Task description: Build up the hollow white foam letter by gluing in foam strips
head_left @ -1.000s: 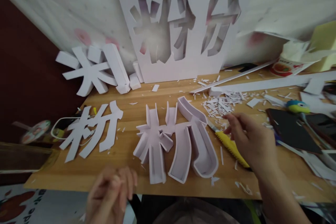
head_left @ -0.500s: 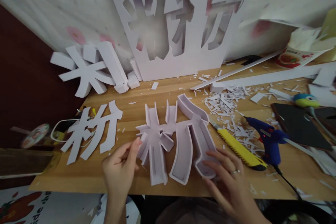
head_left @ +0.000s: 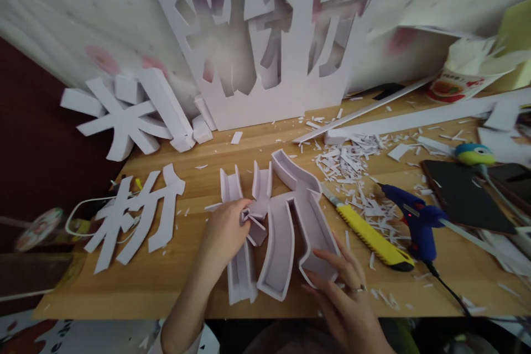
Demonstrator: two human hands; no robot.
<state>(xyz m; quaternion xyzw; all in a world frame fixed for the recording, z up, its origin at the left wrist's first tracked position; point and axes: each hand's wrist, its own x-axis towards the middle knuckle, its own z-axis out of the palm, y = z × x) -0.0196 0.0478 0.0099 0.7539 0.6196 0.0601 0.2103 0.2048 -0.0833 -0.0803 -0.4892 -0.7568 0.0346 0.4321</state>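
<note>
A white foam character with raised side walls (head_left: 279,254) lies on the wooden table, its hollow side up. My left hand (head_left: 226,232) reaches over its left part, fingers bent around small upright wall strips near the centre; the fingertips are partly hidden. On the lower right stroke rests my right hand (head_left: 342,287), fingers spread, a ring on one of them. Just right of the character is a yellow cutter (head_left: 373,235) with its blade out. A blue glue gun (head_left: 415,215) lies farther right, its red light showing.
Flat white character pieces (head_left: 135,213) lie at the left, with a thick foam character (head_left: 128,121) behind. A cut-out foam board (head_left: 274,105) stands at the back. Foam scraps (head_left: 348,160), a paper bowl (head_left: 456,83) and a black phone-like slab (head_left: 464,193) are at the right.
My left hand has moved right and up, from the character's left edge onto its centre. My right hand stays at the lower right stroke. The whole view has shifted slightly.
</note>
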